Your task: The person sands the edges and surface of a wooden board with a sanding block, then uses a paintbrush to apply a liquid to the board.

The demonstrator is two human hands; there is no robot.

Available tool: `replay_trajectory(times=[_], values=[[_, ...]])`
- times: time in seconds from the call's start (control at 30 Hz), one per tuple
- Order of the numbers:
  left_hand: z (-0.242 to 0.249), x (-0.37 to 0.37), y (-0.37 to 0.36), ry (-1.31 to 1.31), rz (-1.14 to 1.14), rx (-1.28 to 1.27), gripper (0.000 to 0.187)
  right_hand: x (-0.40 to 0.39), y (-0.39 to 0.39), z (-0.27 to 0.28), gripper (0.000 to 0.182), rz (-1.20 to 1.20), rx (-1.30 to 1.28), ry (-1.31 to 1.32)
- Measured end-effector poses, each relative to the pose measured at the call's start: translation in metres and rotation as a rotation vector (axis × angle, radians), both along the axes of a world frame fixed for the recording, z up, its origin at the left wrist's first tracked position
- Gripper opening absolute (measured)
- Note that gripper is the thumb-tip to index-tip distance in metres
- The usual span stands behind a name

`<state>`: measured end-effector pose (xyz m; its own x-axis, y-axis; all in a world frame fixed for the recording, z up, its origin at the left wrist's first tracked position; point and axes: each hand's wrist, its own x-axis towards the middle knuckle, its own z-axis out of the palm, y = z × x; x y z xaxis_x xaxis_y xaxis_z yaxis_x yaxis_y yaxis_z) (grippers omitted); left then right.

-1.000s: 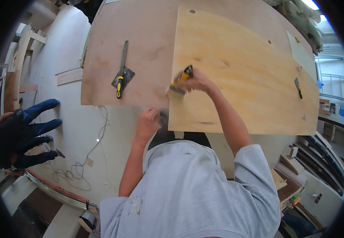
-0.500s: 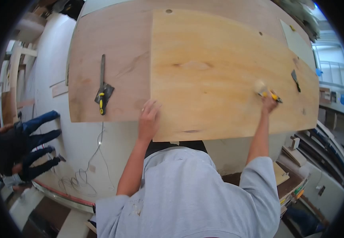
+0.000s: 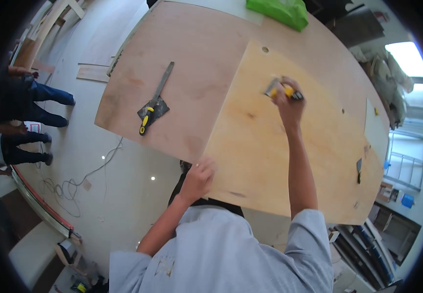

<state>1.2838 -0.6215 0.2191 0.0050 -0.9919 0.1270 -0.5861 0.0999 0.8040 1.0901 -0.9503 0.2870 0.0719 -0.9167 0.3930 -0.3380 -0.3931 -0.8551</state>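
My right hand (image 3: pixel 289 99) is closed round the yellow-and-black handle of a putty knife (image 3: pixel 271 89). Its metal blade points left over the far part of a yellowish plywood sheet (image 3: pixel 270 146), with a pale patch just beyond it. My left hand (image 3: pixel 199 179) rests at the near left edge of that sheet, fingers loosely bent, with no tool in it. To the left, a file (image 3: pixel 165 78) with a black-and-yellow handle lies across a dark square scraper blade (image 3: pixel 160 110). Another putty knife (image 3: pixel 359 171) lies toward the right end of the sheet.
The plywood lies on a larger reddish board (image 3: pixel 172 39). A green bag (image 3: pixel 280 12) sits at the far edge. Loose cable (image 3: pixel 75 183) trails over the floor at left, where two people (image 3: pixel 21 117) stand. Long dark panels (image 3: pixel 360 254) lean at lower right.
My right hand has carried the putty knife left and farther away across the plywood. The left hand stays at the edge, its fingers more bent. The camera view has turned, bringing the green bag into sight.
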Motion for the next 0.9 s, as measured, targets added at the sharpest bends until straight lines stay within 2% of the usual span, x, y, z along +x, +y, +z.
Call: replay_trajectory(times=[0.07,0.13,0.23,0.33,0.5,0.53,0.63,0.67,0.73,0.83,0.87,0.9], values=[[0.009,0.009,0.013,0.001,0.03,0.005,0.028,0.063,-0.047,0.017,0.015,0.069,0.112,0.2],[0.013,0.014,0.028,0.024,0.071,0.026,0.028,0.115,-0.087,0.037,0.024,0.114,-0.071,0.493],[0.007,0.021,0.055,0.057,0.177,0.112,0.031,0.162,-0.148,0.019,0.027,0.142,-0.32,0.647],[-0.003,0.032,0.068,0.075,0.26,0.148,0.029,0.175,-0.189,-0.012,0.023,0.143,-0.052,1.07],[-0.003,0.04,0.074,0.161,0.294,0.164,0.029,0.171,-0.132,-0.057,0.023,0.344,-0.016,1.163],[-0.003,0.039,0.076,0.185,0.286,0.169,0.029,0.174,-0.098,-0.054,0.024,0.371,-0.043,1.181],[-0.004,0.034,0.076,0.224,0.242,0.161,0.031,0.191,0.003,-0.027,0.018,0.438,0.168,1.191],[-0.006,0.034,0.074,0.23,0.23,0.158,0.031,0.187,0.033,-0.02,0.022,0.523,0.063,1.098],[-0.009,0.032,0.073,0.197,0.221,0.145,0.032,0.196,0.063,0.014,0.025,0.557,0.215,1.063],[0.001,0.023,0.076,0.167,0.245,0.155,0.034,0.193,0.019,0.019,0.027,0.463,0.24,0.986],[0.003,0.017,0.082,0.155,0.262,0.152,0.036,0.199,-0.003,0.027,0.027,0.39,0.195,0.996],[0.001,0.007,0.091,0.152,0.285,0.166,0.039,0.197,-0.028,0.019,0.027,0.378,0.008,0.938]])
